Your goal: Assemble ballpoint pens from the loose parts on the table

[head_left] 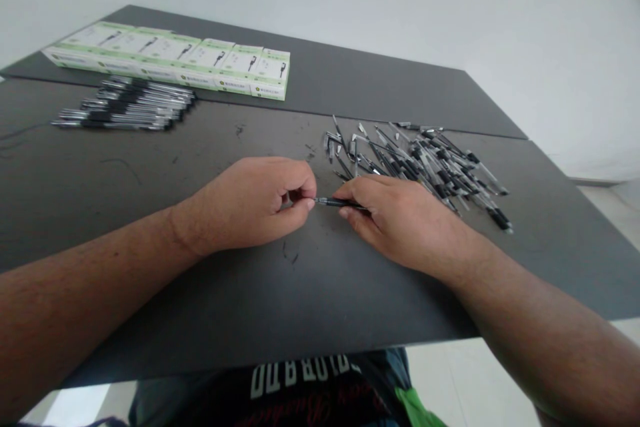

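Observation:
A slim black pen (327,201) lies level between my two hands, just above the grey table. My left hand (260,203) pinches its tip end between thumb and forefinger. Around the dark barrel, the fingers of my right hand (400,217) are closed, hiding much of the pen's other end. Right behind my right hand spreads a loose heap of pens and pen parts (440,163), black and clear, with small silvery pieces at its left side. What my left fingertips cover at the tip cannot be made out.
At the back left, a row of several white and green boxes (170,57) stands on the table (240,307). In front of them lies a neat stack of pens (130,105). Black strands and scraps (123,163) are scattered on the tabletop. The table's front edge runs close to my body.

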{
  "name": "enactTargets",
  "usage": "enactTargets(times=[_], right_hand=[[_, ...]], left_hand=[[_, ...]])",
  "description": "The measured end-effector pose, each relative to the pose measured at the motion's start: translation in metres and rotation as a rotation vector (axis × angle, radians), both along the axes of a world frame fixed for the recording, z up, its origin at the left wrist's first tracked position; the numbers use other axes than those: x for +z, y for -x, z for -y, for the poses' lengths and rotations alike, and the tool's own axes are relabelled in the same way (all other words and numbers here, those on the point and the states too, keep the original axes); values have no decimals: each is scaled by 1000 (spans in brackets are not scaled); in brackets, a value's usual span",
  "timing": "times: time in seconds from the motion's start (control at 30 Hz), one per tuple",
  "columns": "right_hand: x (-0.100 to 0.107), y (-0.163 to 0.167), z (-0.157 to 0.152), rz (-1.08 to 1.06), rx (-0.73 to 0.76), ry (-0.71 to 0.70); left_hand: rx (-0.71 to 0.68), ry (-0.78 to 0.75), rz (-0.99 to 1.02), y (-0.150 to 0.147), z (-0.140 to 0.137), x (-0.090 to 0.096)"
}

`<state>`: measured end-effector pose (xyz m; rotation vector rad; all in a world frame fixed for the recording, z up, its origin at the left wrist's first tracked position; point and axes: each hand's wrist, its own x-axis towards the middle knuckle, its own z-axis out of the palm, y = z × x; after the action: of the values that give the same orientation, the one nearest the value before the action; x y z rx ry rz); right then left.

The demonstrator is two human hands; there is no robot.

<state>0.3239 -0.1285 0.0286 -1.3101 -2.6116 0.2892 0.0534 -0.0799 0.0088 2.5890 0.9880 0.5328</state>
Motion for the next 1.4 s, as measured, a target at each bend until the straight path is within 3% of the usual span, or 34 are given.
enactTargets(times=[0.33,0.6,0.87,1.4], right_hand=[[0,2,1,-20,-30,2],[-1,-1,2,-101,-65,-115],[3,-2,1,-11,-41,-84],[4,-2,1,-50,-46,-37]], left_hand=[[8,1,-27,-1,-1,-1],[6,-8,-1,1,0,-2],[25,-18,-13,3,-2,-3],[8,-17,20,6,-3,-4]])
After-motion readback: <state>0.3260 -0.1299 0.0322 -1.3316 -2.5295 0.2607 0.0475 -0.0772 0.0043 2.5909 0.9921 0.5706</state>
